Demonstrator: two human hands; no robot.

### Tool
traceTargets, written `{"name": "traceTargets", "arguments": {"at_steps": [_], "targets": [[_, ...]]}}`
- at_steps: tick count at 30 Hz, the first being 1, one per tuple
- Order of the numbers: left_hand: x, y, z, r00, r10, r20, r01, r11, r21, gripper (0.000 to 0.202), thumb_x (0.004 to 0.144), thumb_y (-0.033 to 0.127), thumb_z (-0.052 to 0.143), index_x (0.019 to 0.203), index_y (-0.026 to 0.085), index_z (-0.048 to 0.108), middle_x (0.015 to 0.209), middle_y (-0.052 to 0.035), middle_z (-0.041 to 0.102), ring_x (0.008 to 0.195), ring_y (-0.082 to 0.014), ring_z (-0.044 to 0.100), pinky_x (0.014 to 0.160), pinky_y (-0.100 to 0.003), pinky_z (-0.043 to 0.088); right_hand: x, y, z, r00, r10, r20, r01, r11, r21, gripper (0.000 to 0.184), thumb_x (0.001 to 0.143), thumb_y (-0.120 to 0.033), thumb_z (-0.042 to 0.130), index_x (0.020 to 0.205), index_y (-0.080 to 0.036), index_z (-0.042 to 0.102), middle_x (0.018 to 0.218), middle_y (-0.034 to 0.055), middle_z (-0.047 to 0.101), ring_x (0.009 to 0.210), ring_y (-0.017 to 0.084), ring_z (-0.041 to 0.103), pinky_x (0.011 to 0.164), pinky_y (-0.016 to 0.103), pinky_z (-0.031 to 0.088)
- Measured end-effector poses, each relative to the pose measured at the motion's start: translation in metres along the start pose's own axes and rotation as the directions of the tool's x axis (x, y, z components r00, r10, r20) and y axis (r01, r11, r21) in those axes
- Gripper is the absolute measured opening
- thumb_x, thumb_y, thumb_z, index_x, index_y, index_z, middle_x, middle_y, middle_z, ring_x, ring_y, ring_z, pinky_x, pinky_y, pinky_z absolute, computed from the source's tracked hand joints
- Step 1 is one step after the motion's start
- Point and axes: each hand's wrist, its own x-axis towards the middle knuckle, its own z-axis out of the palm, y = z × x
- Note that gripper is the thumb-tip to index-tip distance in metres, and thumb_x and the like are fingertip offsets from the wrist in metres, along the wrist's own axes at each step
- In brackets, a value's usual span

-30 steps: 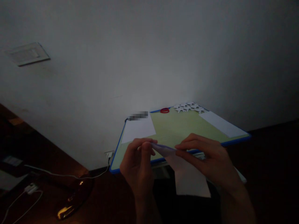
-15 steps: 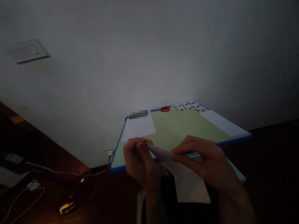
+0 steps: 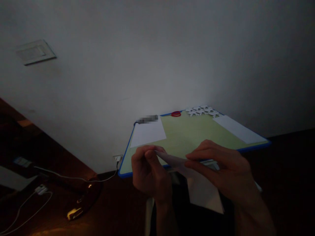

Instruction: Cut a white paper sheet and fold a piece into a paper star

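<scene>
The left hand [image 3: 151,173] pinches one end of a white paper piece [image 3: 204,191] between thumb and bent fingers, and the right hand [image 3: 225,167] grips its upper edge between thumb and fingertips. The paper is in the air at the near edge of the tabletop [image 3: 189,131], its lower end hanging free on the near side.

The likeliest trouble is a crooked crease: with nothing firm beneath the paper, uneven pull between the two pinches could skew or wrinkle it. Pulling the hands apart too hard might tear the narrow part between them. If either pinch slackens, the loose end could swing and twist, and if both do, the paper would probably drop off the near edge. The dim light could hide a misaligned edge.

A careless forearm sweep might also shift the loose sheets [image 3: 240,130] along the right edge, or scatter the small folded pieces [image 3: 203,110] by the far right corner.
</scene>
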Motion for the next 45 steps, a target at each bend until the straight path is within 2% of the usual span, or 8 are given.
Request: {"name": "traceTargets", "arguments": {"at_steps": [5, 16, 24, 26, 29, 34, 39, 45], "targets": [[0.002, 0.004, 0.004, 0.998, 0.057, -0.020, -0.058, 0.998, -0.029, 0.011, 0.107, 0.024, 0.058, 0.098, 0.020, 0.063, 0.075, 0.0040, 0.064, 0.061, -0.0112, 0.064, 0.061, -0.028, 0.058, -0.001, -0.003, -0.001, 0.999, -0.022, -0.040, 0.022, 1.000, -0.006, 0.020, 0.089, -0.011, 0.083, 0.101, -0.026, 0.077, 0.088, -0.0015, 0.075, 0.081, 0.016, 0.070, 0.070, 0.031, 0.055], [0.003, 0.008, 0.006, 0.996, 0.070, -0.046, -0.071, 0.997, -0.028, 0.014, 0.107, 0.026, 0.060, 0.096, 0.019, 0.064, 0.075, 0.0043, 0.065, 0.060, -0.0110, 0.064, 0.061, -0.028, 0.055, -0.003, -0.001, 0.002, 0.998, 0.021, -0.059, -0.017, 0.997, 0.070, 0.022, 0.088, -0.010, 0.083, 0.101, -0.026, 0.077, 0.086, -0.0006, 0.072, 0.079, 0.016, 0.068, 0.066, 0.031, 0.055], [0.005, 0.015, 0.008, 0.992, 0.086, -0.095, -0.096, 0.989, -0.116, 0.013, 0.106, 0.031, 0.063, 0.098, 0.020, 0.065, 0.078, 0.0037, 0.067, 0.067, -0.0139, 0.066, 0.065, -0.031, 0.056, -0.001, -0.008, -0.002, 0.990, -0.141, -0.028, 0.139, 0.989, -0.052, 0.026, 0.090, -0.005, 0.079, 0.108, -0.024, 0.076, 0.089, 0.0007, 0.071, 0.083, 0.017, 0.066, 0.070, 0.034, 0.054], [0.008, 0.016, 0.007, 0.991, 0.126, -0.043, -0.131, 0.982, -0.137, 0.019, 0.106, 0.038, 0.062, 0.097, 0.022, 0.066, 0.078, 0.0028, 0.068, 0.072, -0.0155, 0.067, 0.070, -0.033, 0.058, -0.002, -0.009, -0.003, 0.981, -0.194, -0.015, 0.192, 0.977, -0.093, 0.030, 0.091, -0.003, 0.077, 0.113, -0.024, 0.076, 0.089, 0.0010, 0.070, 0.084, 0.018, 0.064, 0.072, 0.036, 0.054], [0.012, 0.013, 0.000, 0.983, 0.142, 0.118, -0.118, 0.976, -0.184, 0.028, 0.104, 0.050, 0.060, 0.098, 0.025, 0.069, 0.077, 0.0016, 0.070, 0.076, -0.0178, 0.067, 0.071, -0.034, 0.057, -0.004, -0.009, -0.004, 0.978, -0.210, -0.006, 0.207, 0.970, -0.124, 0.036, 0.093, -0.004, 0.075, 0.122, -0.026, 0.075, 0.092, 0.0016, 0.068, 0.085, 0.018, 0.063, 0.072, 0.035, 0.054], [0.014, -0.002, -0.014, 0.932, 0.105, 0.347, 0.013, 0.947, -0.321, 0.014, 0.096, 0.042, 0.075, 0.100, 0.029, 0.072, 0.077, 0.0012, 0.069, 0.074, -0.0183, 0.063, 0.070, -0.036, 0.055, -0.004, -0.003, -0.004, 0.988, -0.153, 0.018, 0.154, 0.980, -0.129, 0.034, 0.095, -0.008, 0.074, 0.123, -0.028, 0.075, 0.097, 0.0012, 0.063, 0.086, 0.015, 0.063, 0.071, 0.030, 0.054], [0.015, -0.011, -0.018, 0.934, 0.083, 0.346, 0.023, 0.956, -0.292, 0.011, 0.096, 0.039, 0.075, 0.092, 0.030, 0.073, 0.070, 0.0015, 0.066, 0.072, -0.0185, 0.062, 0.069, -0.037, 0.055, -0.004, 0.001, -0.006, 0.989, -0.148, 0.025, 0.149, 0.982, -0.118, 0.032, 0.095, -0.008, 0.074, 0.119, -0.029, 0.077, 0.097, 0.0011, 0.062, 0.084, 0.015, 0.064, 0.068, 0.030, 0.055], [0.017, -0.010, -0.018, 0.950, 0.079, 0.303, 0.044, 0.925, -0.378, 0.015, 0.094, 0.046, 0.076, 0.086, 0.034, 0.072, 0.065, 0.0026, 0.065, 0.071, -0.0199, 0.061, 0.070, -0.037, 0.056, -0.007, -0.005, -0.007, 0.977, -0.213, 0.023, 0.214, 0.968, -0.134, 0.040, 0.093, -0.004, 0.073, 0.124, -0.030, 0.077, 0.098, 0.0025, 0.064, 0.090, 0.018, 0.063, 0.074, 0.033, 0.054]]}}
